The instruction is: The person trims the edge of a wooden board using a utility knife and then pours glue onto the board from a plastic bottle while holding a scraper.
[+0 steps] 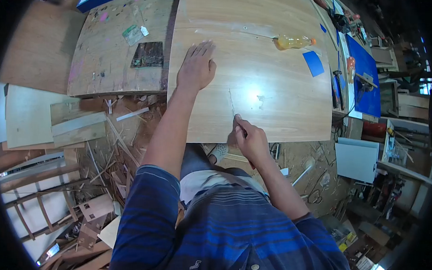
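Observation:
A large wood-grain board (pixel 272 104) lies flat in front of me, with a bright light reflection on it. My left hand (pixel 196 69) rests palm down near the board's left side, fingers stretched out. At the front edge, my right hand (pixel 252 141) is closed around a thin dark tool (pixel 244 132), mostly hidden by the fingers; its exact kind cannot be made out. Ahead of those fingertips, a thin dark line (pixel 231 101) runs along the surface; whether it is a mark or part of the tool is unclear. Small dark marks (pixel 261 101) show nearby.
A plastic bottle of yellowish liquid (pixel 292 42) lies on the board near a blue rectangular piece (pixel 313 64). To the left stands a paint-stained worktable (pixel 113 53) bearing a dark square piece (pixel 147 55). Tools line the right side. Wood offcuts (pixel 123 143) litter the floor.

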`<state>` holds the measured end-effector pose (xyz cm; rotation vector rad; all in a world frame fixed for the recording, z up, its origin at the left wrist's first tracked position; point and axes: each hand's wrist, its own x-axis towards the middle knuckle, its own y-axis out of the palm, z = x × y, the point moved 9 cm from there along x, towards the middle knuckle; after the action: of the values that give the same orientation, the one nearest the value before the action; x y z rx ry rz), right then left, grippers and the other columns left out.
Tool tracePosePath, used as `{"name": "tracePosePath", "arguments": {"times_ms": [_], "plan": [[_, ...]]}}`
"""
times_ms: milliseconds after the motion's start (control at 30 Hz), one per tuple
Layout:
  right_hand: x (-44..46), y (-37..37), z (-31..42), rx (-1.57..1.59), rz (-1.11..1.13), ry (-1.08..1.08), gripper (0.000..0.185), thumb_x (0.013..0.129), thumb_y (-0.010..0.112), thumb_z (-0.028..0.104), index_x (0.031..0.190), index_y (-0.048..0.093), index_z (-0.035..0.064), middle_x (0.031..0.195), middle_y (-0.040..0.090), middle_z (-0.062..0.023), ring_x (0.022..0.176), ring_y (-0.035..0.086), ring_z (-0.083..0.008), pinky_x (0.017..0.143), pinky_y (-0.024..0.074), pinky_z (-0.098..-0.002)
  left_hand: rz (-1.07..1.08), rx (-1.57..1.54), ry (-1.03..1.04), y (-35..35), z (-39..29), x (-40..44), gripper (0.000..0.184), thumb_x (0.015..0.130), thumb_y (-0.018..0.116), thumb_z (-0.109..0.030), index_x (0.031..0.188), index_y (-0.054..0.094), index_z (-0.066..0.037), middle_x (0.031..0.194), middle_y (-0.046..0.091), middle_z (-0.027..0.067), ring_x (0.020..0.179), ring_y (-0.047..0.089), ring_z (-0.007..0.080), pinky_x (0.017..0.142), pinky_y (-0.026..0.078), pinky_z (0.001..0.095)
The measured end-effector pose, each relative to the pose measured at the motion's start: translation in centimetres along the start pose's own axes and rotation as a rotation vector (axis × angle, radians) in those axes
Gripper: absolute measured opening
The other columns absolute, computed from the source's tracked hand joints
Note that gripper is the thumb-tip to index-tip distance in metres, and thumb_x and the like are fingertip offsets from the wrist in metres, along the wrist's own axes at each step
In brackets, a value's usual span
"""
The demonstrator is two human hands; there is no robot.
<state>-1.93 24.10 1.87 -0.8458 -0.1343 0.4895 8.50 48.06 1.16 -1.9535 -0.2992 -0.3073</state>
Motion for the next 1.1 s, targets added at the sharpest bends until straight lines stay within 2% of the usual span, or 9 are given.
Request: {"name": "tracePosePath", "arguments": {"times_ms": [200,400,533,633,667,800,900,1033,1100], "plan": [[6.6,0.8,0.6,0.014,-0.040,0.027,0.033,0.105,0.062,0.025,0.129,0.076,0.0069,0.095,0.077,-0.0275,0.088,0.075,-0.0477,0.081,0.0603,-0.0559,0.010,0.000,0.016,0.4,0.1,-0.3,0.052,0.105,0.055,-0.019,0.154,0.056,-0.004,0.167,0.052,0.0164,0.158,0.043,0.0335,0.136,0.028,0.0523],[-4.5,0.1,-0.7,0.009,0.062,0.044,0.032,0.106,0.063,0.023,0.132,0.076,0.0070,0.095,0.076,-0.0266,0.087,0.075,-0.0461,0.079,0.0601,-0.0531,0.028,0.018,0.008,-0.3,-0.5,0.0,0.052,0.105,0.058,-0.020,0.155,0.055,-0.004,0.167,0.052,0.0172,0.159,0.043,0.0337,0.135,0.028,0.0519],[0.6,0.3,0.2,0.027,0.023,0.043,0.035,0.106,0.065,0.025,0.135,0.075,0.0077,0.095,0.076,-0.0265,0.088,0.075,-0.0461,0.080,0.0598,-0.0542,0.009,-0.006,0.017,0.2,-0.6,-0.3,0.052,0.105,0.059,-0.022,0.153,0.057,-0.004,0.166,0.053,0.0170,0.158,0.044,0.0334,0.135,0.029,0.0514],[-4.1,0.1,-0.2,-0.028,0.092,0.066,0.036,0.106,0.066,0.022,0.137,0.074,0.0076,0.098,0.077,-0.0263,0.087,0.075,-0.0472,0.080,0.0601,-0.0538,-0.004,0.028,0.020,0.2,-0.1,-0.2,0.052,0.104,0.057,-0.024,0.153,0.058,-0.005,0.165,0.054,0.0160,0.157,0.045,0.0320,0.135,0.029,0.0498],[-6.7,0.7,-1.5,0.030,0.074,0.001,0.035,0.105,0.067,0.020,0.137,0.074,0.0079,0.103,0.077,-0.0259,0.089,0.075,-0.0479,0.080,0.0601,-0.0534,-0.005,0.033,0.008,0.1,-0.2,0.1,0.052,0.104,0.057,-0.024,0.153,0.058,-0.005,0.165,0.054,0.0159,0.157,0.045,0.0320,0.135,0.029,0.0497],[-6.3,0.5,-0.8,0.068,0.035,0.008,0.032,0.104,0.066,0.020,0.133,0.076,0.0093,0.089,0.076,-0.0238,0.083,0.074,-0.0445,0.076,0.0591,-0.0559,-0.002,0.026,-0.004,-0.1,-0.6,-0.1,0.053,0.105,0.057,-0.025,0.154,0.058,-0.005,0.165,0.054,0.0155,0.158,0.045,0.0316,0.136,0.028,0.0487],[-3.9,1.1,0.1,0.051,-0.024,-0.021,0.032,0.103,0.066,0.019,0.133,0.076,0.0093,0.088,0.075,-0.0232,0.083,0.074,-0.0437,0.075,0.0594,-0.0548,-0.010,0.041,0.015,0.2,-0.3,-0.3,0.053,0.105,0.057,-0.025,0.154,0.058,-0.005,0.165,0.055,0.0155,0.157,0.045,0.0315,0.136,0.028,0.0488],[-8.6,0.5,-1.0,0.038,-0.006,-0.041,0.033,0.105,0.063,0.021,0.133,0.073,0.0086,0.087,0.074,-0.0225,0.082,0.073,-0.0445,0.075,0.0584,-0.0563,-0.002,0.035,-0.010,-0.1,-0.3,0.2,0.053,0.105,0.057,-0.025,0.154,0.057,-0.005,0.165,0.054,0.0160,0.157,0.045,0.0322,0.136,0.028,0.0488],[-7.3,1.1,-1.3,0.045,-0.017,-0.038,0.034,0.105,0.063,0.022,0.134,0.072,0.0085,0.086,0.074,-0.0234,0.082,0.074,-0.0447,0.076,0.0584,-0.0573,0.019,0.037,-0.014,0.0,-0.6,-0.1,0.054,0.105,0.057,-0.024,0.155,0.056,-0.005,0.166,0.053,0.0157,0.158,0.045,0.0321,0.136,0.028,0.0485]]}}
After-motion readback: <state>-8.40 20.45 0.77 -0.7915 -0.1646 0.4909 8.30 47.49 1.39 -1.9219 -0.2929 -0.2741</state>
